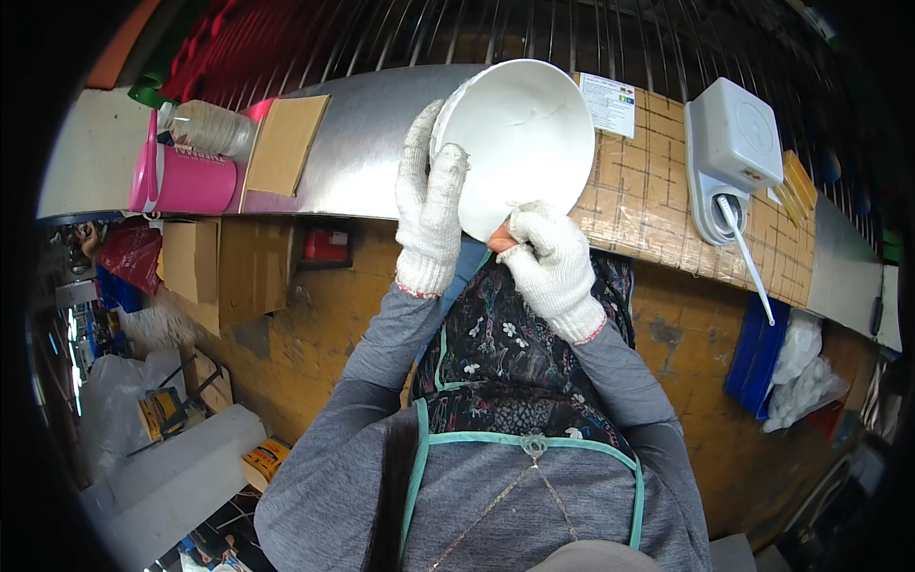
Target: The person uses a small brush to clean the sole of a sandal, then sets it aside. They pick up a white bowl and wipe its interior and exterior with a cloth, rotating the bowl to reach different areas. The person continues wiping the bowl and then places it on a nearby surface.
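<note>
While the white bowl [529, 143] tilts at twelve o'clock, the left hand [426, 219] clamps fingers on its nine-o'clock side, seemingly for steadiness, and the right hand [553, 262] curls fingers at six, grip unclear.

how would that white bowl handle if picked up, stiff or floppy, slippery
The white bowl is probably stiff: its rim looks round, without sagging. Its mostly smooth inside may feel slippery. Its rounded sides suggest it could rock if nudged.
</note>
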